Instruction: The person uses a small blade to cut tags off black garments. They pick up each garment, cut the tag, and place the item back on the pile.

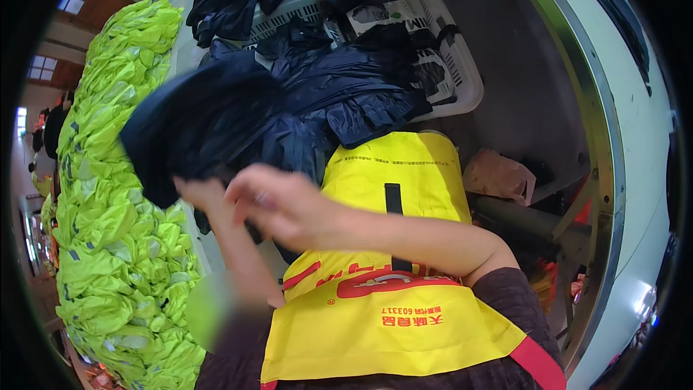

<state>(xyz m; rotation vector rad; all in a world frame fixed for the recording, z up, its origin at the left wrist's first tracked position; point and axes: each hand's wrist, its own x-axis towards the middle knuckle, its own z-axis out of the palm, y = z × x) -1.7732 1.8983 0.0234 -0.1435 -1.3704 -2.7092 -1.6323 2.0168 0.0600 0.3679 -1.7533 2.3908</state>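
A dark navy garment (209, 112), blurred by motion, hangs raised on the left. My left hand (201, 193) is closed on its lower edge, with part of the fingers hidden by the cloth. Just right of it, my right hand (278, 206) crosses in front of the left forearm. Its fingers are loosely bent and apart from the thumb, somewhat smeared, and nothing shows in them. More navy garments (346, 87) lie heaped beyond my hands, partly over a white plastic basket (469, 76). My yellow apron (404, 318) covers my lap below the forearms.
A tall pile of neon yellow-green garments (119, 195) runs along the left side. White printed packaging (433, 76) sits in the basket. To the right are a pale table (642, 195) with a metal edge and a crumpled pinkish bag (499, 177) beneath it.
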